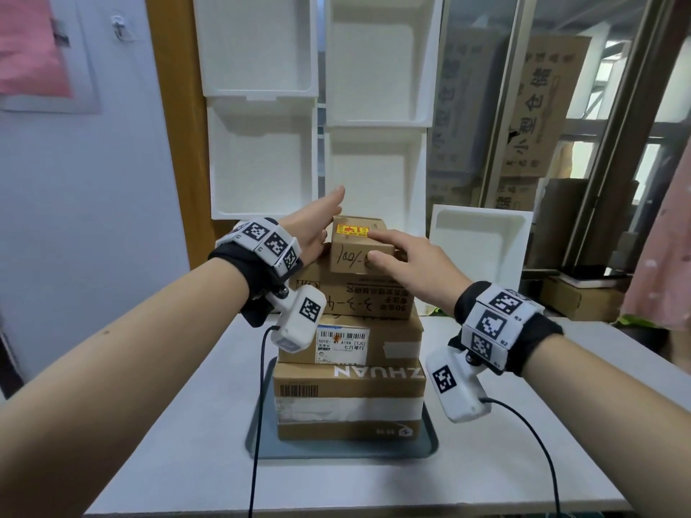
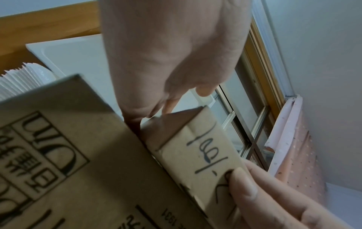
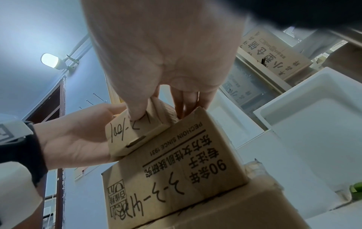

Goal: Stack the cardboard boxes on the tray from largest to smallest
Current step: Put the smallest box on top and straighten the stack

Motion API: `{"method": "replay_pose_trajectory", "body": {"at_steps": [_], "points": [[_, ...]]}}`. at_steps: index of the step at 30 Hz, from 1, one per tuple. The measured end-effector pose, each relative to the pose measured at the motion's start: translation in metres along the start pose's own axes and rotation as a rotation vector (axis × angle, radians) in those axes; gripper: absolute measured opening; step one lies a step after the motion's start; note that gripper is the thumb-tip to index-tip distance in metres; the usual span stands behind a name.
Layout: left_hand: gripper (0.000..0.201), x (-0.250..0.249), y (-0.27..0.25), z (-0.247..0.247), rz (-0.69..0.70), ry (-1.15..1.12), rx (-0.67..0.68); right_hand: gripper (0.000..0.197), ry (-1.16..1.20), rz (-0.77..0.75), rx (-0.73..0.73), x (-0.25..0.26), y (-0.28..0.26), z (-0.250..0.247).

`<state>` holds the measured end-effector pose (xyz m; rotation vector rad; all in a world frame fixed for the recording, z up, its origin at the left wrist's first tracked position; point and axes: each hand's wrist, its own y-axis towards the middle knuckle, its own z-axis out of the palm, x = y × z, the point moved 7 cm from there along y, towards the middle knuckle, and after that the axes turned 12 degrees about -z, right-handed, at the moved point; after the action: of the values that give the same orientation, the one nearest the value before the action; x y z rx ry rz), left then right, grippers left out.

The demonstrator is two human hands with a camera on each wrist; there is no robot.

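Boxes stand four high on the grey tray [image 1: 261,448], which sits on the white table [image 1: 179,443]. Smallest box [image 1: 361,243], with a yellow-red sticker, rests on top of the printed box [image 1: 359,299]; under that a labelled box [image 1: 389,340], then the largest box [image 1: 349,400] at the base. Order reads largest to smallest, so this looks like the final placement being squared up.

Right hand [image 1: 413,265]: fingers lie over the smallest box's top, thumb pressed on its near face, a light pinch, probably steadying it. Left hand [image 1: 318,228]: palm flat against the box's left side, fingers straight and relaxed, holding nothing. Likely a stop, so the box cannot slide off the far-left edge, where it sits off-centre on the printed box.

Around: white bins [image 1: 261,155] stacked upright against the wall behind, another white bin [image 1: 482,244] leaning at right, brown cartons [image 1: 542,106] beyond the window. Nothing blocks either hand. Wrist cables [image 1: 258,405] hang close to the tray's left edge and could snag.
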<state>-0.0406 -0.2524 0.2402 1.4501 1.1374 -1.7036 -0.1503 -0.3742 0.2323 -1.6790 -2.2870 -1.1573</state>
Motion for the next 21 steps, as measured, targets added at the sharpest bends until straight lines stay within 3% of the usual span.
{"method": "replay_pose_trajectory", "body": {"at_steps": [6,12,21], "points": [[0.069,0.002,0.0,-0.006,-0.012,-0.019,-0.002,0.042,0.079,0.03,0.009,-0.002,-0.001,-0.001],[0.058,-0.003,-0.007,-0.02,0.011,-0.085,-0.031,0.045,0.134,0.122,-0.16,-0.022,0.001,-0.018],[0.061,0.001,-0.026,-0.038,0.048,0.001,-0.11,0.05,0.091,0.189,-0.256,-0.04,0.019,-0.018]]}}
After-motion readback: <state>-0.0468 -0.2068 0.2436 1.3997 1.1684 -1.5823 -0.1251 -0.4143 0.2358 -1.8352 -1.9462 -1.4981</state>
